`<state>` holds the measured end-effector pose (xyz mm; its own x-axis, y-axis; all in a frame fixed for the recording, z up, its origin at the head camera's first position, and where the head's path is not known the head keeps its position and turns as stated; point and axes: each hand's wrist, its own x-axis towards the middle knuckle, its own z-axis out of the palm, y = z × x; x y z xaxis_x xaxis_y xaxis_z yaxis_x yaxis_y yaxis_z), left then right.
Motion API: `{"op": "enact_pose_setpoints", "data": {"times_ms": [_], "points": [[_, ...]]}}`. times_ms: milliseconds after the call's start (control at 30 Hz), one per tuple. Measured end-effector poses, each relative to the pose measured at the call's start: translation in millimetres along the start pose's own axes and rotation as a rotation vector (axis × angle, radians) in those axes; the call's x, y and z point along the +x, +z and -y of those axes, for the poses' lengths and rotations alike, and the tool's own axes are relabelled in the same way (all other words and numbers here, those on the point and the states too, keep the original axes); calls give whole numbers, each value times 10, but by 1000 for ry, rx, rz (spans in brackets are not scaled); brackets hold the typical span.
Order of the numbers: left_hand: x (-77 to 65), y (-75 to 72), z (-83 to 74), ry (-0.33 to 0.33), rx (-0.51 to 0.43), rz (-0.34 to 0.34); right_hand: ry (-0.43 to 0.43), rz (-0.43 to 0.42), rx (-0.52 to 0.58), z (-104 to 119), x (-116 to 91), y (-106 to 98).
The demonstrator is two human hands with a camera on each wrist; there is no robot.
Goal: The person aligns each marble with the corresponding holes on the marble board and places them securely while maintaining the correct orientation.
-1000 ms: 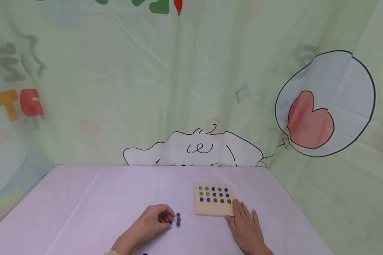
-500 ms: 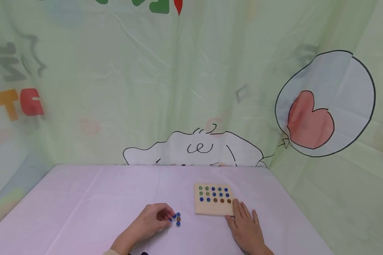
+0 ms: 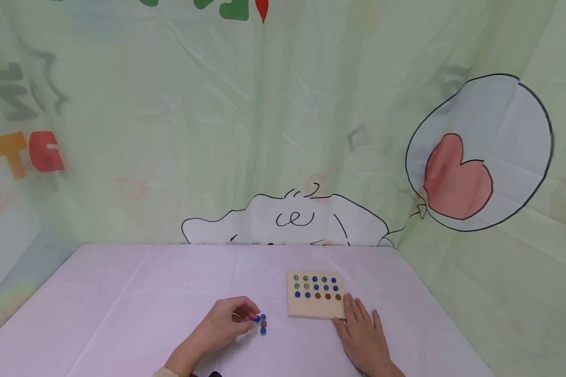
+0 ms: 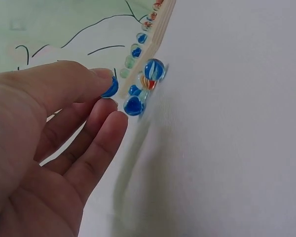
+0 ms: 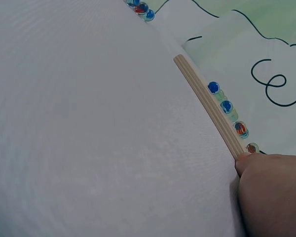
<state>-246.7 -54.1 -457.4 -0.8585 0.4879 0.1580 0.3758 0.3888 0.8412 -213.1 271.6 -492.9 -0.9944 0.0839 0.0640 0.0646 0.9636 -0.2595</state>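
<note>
- One blue marble (image 4: 110,88) is pinched between thumb and fingertips in the left hand's (image 3: 228,322) grip.
- Several loose marbles (image 4: 155,69) lie just beside those fingertips on the table (image 3: 170,283), left of the wooden board (image 3: 311,309).
- The right hand (image 3: 365,337) touches the board's right corner, fingers extended, its grip grasping nothing.
- Glassy marbles should be light, hard, slippery and quick to roll; pinching across the widest part seems surest.

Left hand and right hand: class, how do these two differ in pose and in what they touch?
The left hand curls its fingers, while the right hand stretches its fingers out. The left hand pinches a blue marble; the right hand touches the wooden board. Both hands are bare.
</note>
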Motion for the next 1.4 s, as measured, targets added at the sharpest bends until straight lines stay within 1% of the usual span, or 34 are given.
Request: {"op": "enact_pose_setpoints", "data": {"times_ms": [100,167,300,500,600,867,1100,1400], "points": [[26,23,-13,16,-4,-8,2,0,6,-6,0,7],[51,37,-29,13,-9,-11,1,-3,9,-9,-3,11],[116,67,-59,4,-4,-19,-2,-3,19,-15,-10,17],[220,126,-125,23,-13,-28,-10,-6,26,-6,-23,11],[278,168,-161,21,-21,-26,-7,-4,24,5,-20,13],[432,300,-271,7,-43,-26,9,9,18,9,-1,31],[570,436,-362,25,-84,-19,16,5,16,5,-1,19],[719,630,-458,25,-118,-10,21,9,17,9,-19,-17]]}}
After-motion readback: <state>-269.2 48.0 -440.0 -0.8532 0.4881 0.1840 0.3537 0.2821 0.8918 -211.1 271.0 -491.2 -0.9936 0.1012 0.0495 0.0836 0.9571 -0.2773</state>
